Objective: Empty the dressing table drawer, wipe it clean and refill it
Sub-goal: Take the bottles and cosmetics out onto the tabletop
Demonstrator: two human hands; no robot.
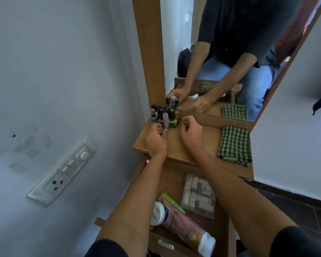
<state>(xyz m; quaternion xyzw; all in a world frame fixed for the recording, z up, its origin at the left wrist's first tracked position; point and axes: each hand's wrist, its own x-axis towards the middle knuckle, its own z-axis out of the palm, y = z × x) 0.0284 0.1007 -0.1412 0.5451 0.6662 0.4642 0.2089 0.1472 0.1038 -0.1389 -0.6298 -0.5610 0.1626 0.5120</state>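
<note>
Wooden dressing table [198, 145] carries a cluster of nail polish bottles [160, 111] in its back left corner, against the mirror [239, 52]. The left hand [156, 140] pinches a pink-capped tube [165, 120] at the cluster's front edge. The right hand [190, 133] hovers just right of the green bottle [172, 123], fingers curled on nothing visible. Below both forearms the open drawer [167, 182] holds a white jar [157, 213] and a clear box [198, 195].

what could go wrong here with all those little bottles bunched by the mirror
The small bottles stand packed tight; the left hand, gripping a pink-capped tube among them, could tip several over. They sit near the left edge of the tabletop, so a toppled one might roll off.
</note>
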